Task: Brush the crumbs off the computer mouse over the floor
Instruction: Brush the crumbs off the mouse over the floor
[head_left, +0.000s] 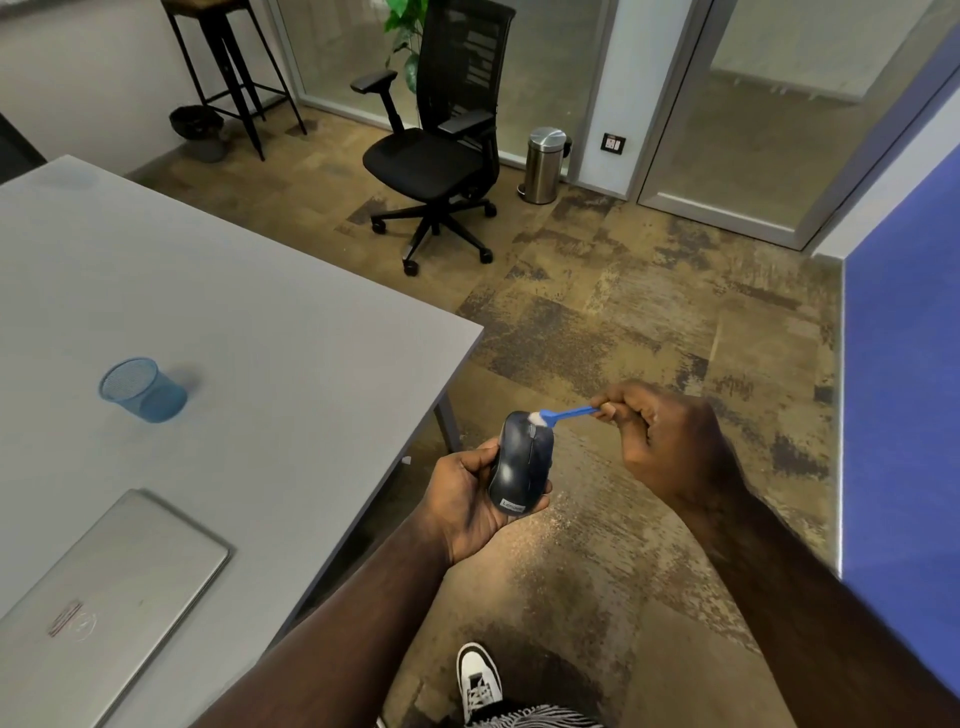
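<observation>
A dark computer mouse (519, 462) with a small label at its near end lies cupped in my left hand (467, 493), which grips it over the brown patterned floor (649, 338), just past the table's corner. My right hand (660, 436) pinches the handle of a small blue brush (569, 414). Its white bristles touch the far end of the mouse near the buttons. Pale specks lie scattered on the floor right of the mouse.
A grey table (234, 322) at the left carries a blue mesh cup (143, 389) and a shut silver laptop (109, 587). Beyond stand a black office chair (436, 150), a steel bin (544, 165) and a tall stool (228, 67). A blue partition (904, 389) lines the right.
</observation>
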